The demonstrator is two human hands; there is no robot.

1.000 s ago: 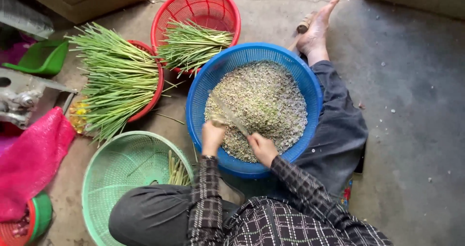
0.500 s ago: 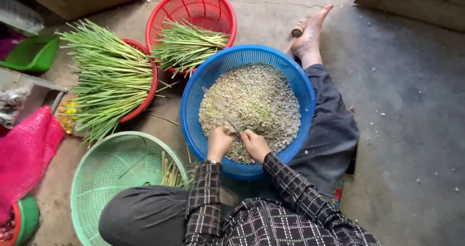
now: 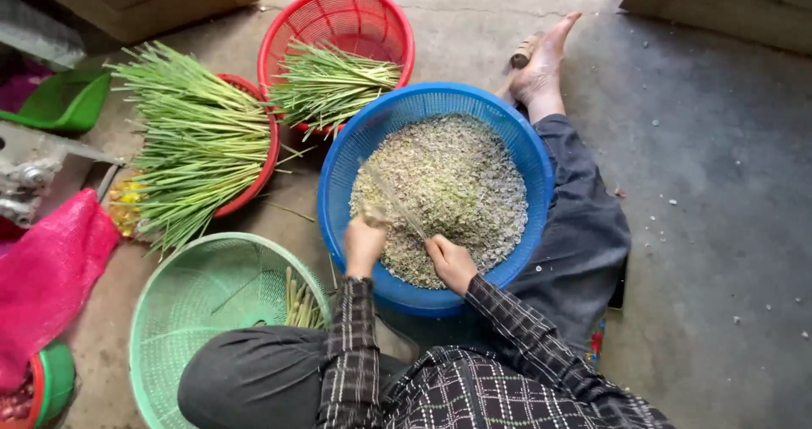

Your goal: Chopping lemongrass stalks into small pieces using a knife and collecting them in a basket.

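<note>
Blue basket (image 3: 347, 167) of chopped greens, both hands (image 3: 365, 245) gripping a stalk (image 3: 391, 202), angled up-left.

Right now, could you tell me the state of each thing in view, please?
blue basket: heaped with chopped bits
left hand: gripping a stalk
right hand: closed on a knife
knife: blurred, over the heap
upper red basket: part full of stalks
left red basket: overflowing with stalks
green basket: nearly empty

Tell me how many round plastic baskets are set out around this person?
4 in plain view: a blue basket of chopped bits at the hands, a red basket behind it holding stalks, a second red basket left under long stalks, a green basket near the knee. Others may sit out of frame.
</note>
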